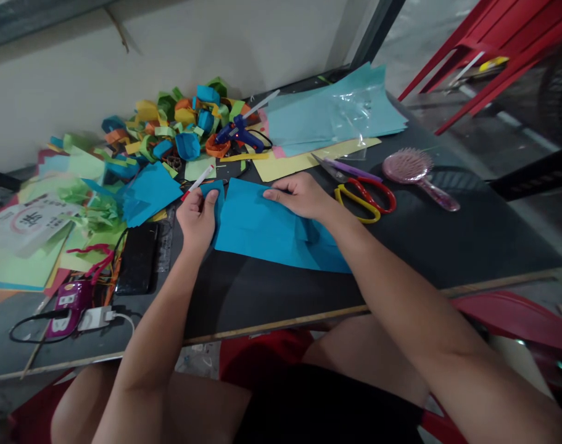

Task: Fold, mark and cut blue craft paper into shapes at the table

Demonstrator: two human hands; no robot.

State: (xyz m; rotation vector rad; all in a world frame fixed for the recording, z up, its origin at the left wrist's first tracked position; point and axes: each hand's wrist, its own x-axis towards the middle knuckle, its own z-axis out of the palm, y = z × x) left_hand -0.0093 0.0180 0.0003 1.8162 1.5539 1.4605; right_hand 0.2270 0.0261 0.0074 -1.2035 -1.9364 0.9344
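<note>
A blue paper sheet (pixel 266 231) lies flat on the dark table (pixel 447 234) in front of me. My left hand (pixel 196 216) pinches the sheet's folded left edge, fingers closed on it. My right hand (pixel 301 194) presses down on the sheet's top edge with fingers flat and together. A red-and-white pen (pixel 198 181) lies just beyond my left hand.
Scissors with red and yellow handles (pixel 361 191) and a pink hairbrush (pixel 417 172) lie to the right. A blue glue gun (pixel 241 132) sits among a pile of folded coloured paper (pixel 169 126). Light blue sheets (pixel 331 114), a black phone (pixel 137 256) and a power strip (pixel 74 305) are also on the table.
</note>
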